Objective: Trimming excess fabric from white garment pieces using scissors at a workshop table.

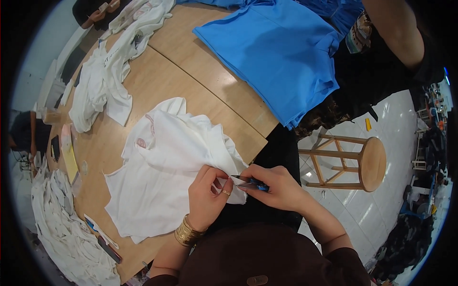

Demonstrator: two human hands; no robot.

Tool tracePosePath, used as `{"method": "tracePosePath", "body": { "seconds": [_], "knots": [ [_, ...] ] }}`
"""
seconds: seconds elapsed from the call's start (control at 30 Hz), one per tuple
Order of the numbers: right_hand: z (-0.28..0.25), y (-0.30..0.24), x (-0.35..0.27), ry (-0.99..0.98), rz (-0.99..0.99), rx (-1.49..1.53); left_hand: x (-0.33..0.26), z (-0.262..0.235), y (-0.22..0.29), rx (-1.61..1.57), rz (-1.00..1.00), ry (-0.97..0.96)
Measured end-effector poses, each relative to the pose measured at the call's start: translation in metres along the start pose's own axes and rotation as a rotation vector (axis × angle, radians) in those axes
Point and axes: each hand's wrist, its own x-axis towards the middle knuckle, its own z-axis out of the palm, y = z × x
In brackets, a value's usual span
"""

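Observation:
A white garment (167,162) with a small reddish print lies spread on the wooden table, its right end hanging over the edge toward my lap. My left hand (209,194), with a gold bracelet and a ring, pinches the cloth near that end. In my right hand (279,187) is a pair of small thread snips (254,184), dark-bladed with blue on the handle. Their tips point left and sit at the cloth, close to my left fingertips. Whether the blades touch a thread is too small to tell.
White garments are heaped at the table's (157,81) left: a pile (62,224) near and another (102,81) farther off. A blue garment (276,52) lies at the far right beside another person's arm (398,33). A phone (109,250) lies near left; a wooden stool (373,164) stands right.

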Motion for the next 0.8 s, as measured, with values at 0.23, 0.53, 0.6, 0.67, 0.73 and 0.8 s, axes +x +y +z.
{"method": "tracePosePath", "body": {
  "seconds": [0.23, 0.53, 0.6, 0.67, 0.73, 0.8],
  "knots": [
    [-0.009, 0.004, -0.001, 0.034, -0.030, -0.023, -0.007, -0.008, 0.003, -0.173, -0.153, -0.038],
    [0.005, 0.034, 0.010, 0.183, 0.039, -0.146, 0.000, -0.015, 0.003, -0.384, -0.152, -0.219],
    [0.008, 0.019, 0.007, 0.417, 0.128, -0.097, 0.000, -0.015, 0.003, -0.405, -0.190, -0.218],
    [0.004, 0.006, -0.004, 0.444, 0.164, -0.110, 0.000, -0.015, 0.004, -0.380, -0.209, -0.208],
    [-0.001, -0.015, -0.016, 0.159, 0.449, 0.134, 0.000, -0.015, 0.004, -0.367, -0.200, -0.199],
    [0.004, -0.022, -0.024, 0.002, 0.376, 0.175, 0.001, -0.013, 0.005, -0.358, -0.186, -0.196]
  ]
}}
